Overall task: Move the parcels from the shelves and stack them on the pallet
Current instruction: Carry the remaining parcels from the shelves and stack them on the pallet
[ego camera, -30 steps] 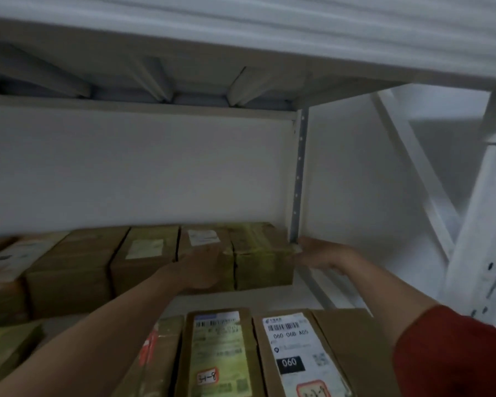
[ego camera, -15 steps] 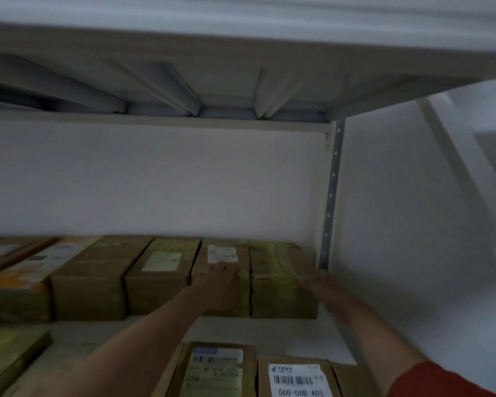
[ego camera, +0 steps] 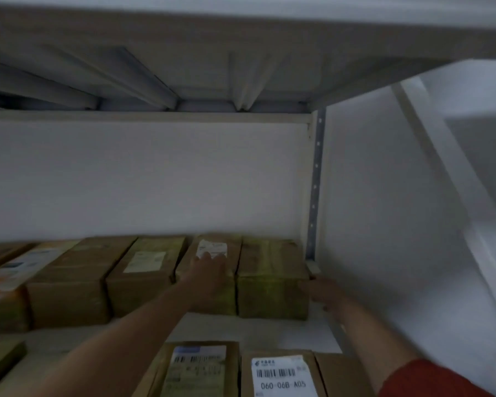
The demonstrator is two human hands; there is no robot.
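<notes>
A row of brown cardboard parcels stands at the back of a white shelf [ego camera: 241,328]. My left hand [ego camera: 209,270] lies flat on top of the second parcel from the right [ego camera: 212,250], fingers straight and reaching its white label. My right hand [ego camera: 318,290] presses against the right side of the rightmost parcel [ego camera: 269,270], which is wrapped in yellowish tape. The right hand's fingers are partly hidden behind that box's corner. The image is blurred.
More parcels [ego camera: 69,285] fill the row to the left. Two labelled parcels [ego camera: 281,373] lie at the shelf's front, below my arms. A perforated metal upright [ego camera: 315,184] stands right beside the rightmost parcel, with a white wall behind. The upper shelf's underside [ego camera: 184,67] hangs overhead.
My view has tilted up and closer to the back row. My left hand has slid further onto the parcel's top, towards the label. My right hand stays at the rightmost parcel's side.
</notes>
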